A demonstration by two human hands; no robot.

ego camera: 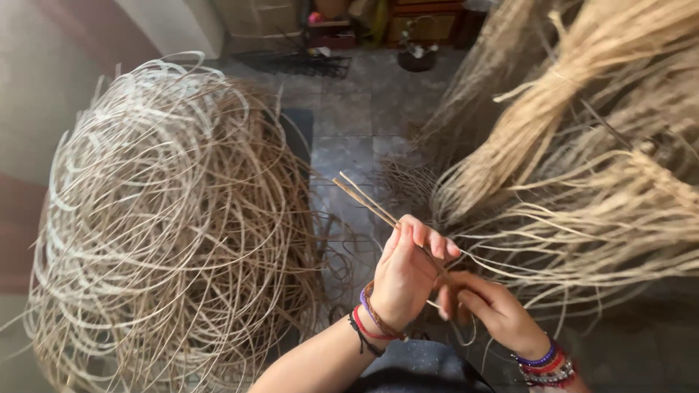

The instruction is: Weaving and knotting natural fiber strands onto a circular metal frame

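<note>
My left hand (408, 273) is closed around two thin pale cane strips (364, 198) whose free ends stick up and to the left above my fingers. My right hand (488, 306) pinches the same strips just below and to the right of the left hand, where they run on toward the hanging bundles. Both wrists wear coloured string and bead bracelets. A big loose coil of cane strands (175, 233) fills the left side, apart from both hands.
Thick hanging bundles of straw-coloured fibre (582, 145) crowd the right side. A grey tiled floor (357, 124) runs between coil and bundles. Wooden furniture (422, 22) and a dark pot (416, 57) stand at the far end.
</note>
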